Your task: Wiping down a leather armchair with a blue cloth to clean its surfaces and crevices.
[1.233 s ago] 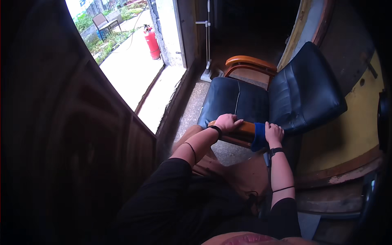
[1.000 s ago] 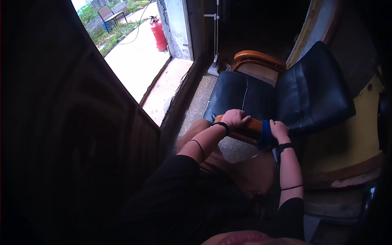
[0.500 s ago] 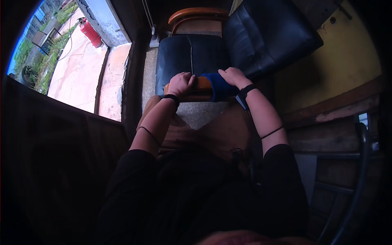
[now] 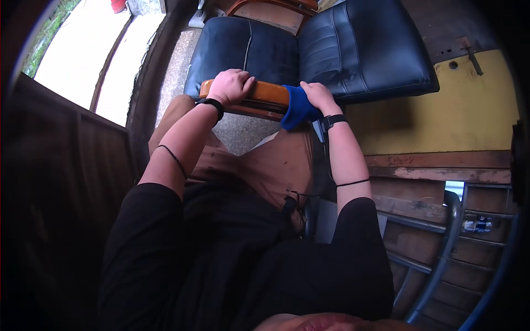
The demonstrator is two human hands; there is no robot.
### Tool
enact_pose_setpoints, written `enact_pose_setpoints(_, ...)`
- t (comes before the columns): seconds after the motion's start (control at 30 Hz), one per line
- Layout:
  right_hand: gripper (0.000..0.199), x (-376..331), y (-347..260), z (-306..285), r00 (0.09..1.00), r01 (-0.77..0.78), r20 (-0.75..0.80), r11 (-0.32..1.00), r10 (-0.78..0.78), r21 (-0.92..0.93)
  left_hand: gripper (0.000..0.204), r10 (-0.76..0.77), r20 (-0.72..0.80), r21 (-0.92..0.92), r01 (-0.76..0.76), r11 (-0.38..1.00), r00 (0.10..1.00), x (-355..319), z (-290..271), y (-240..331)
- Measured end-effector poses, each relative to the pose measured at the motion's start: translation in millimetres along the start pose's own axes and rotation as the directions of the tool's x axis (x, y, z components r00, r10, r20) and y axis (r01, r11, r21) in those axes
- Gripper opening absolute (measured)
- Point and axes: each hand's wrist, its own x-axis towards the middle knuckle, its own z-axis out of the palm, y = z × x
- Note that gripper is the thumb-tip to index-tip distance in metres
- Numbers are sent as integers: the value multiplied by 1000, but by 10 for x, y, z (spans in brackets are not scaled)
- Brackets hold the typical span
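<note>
A chair with a black padded seat and backrest is in front of me, its near wooden armrest crossing between my hands. My left hand is closed over the armrest's left end. Toward the backrest, a blue cloth is draped over the armrest and hangs down its near side. My right hand grips the cloth at its right edge; some of its fingers are hidden behind the cloth. Both wrists wear black bands.
An open doorway lies at left, with bright paving and part of a red fire extinguisher outside. A yellow board stands at right, above metal tubing. The far armrest shows at the top.
My view has tilted and brightened, so the chair sits higher in the picture. Both hands keep their places, the left on the armrest's end and the right on the cloth.
</note>
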Motion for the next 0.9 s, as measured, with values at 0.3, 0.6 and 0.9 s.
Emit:
enact_pose_setpoints(0.3,57,-57,-544,-34,992,80,98,996,-83,36,36,0,14,45,0,999,1000,70,-119,-3)
enact_pose_setpoints(0.6,62,-53,-821,155,986,155,53,985,-159,74,32,-14,34,88,11,996,999,14,9,55)
enact_pose_setpoints(0.9,59,-216,-105,-99,987,140,-99,978,-125,153,32,-27,18,74,25,997,999,66,20,18)
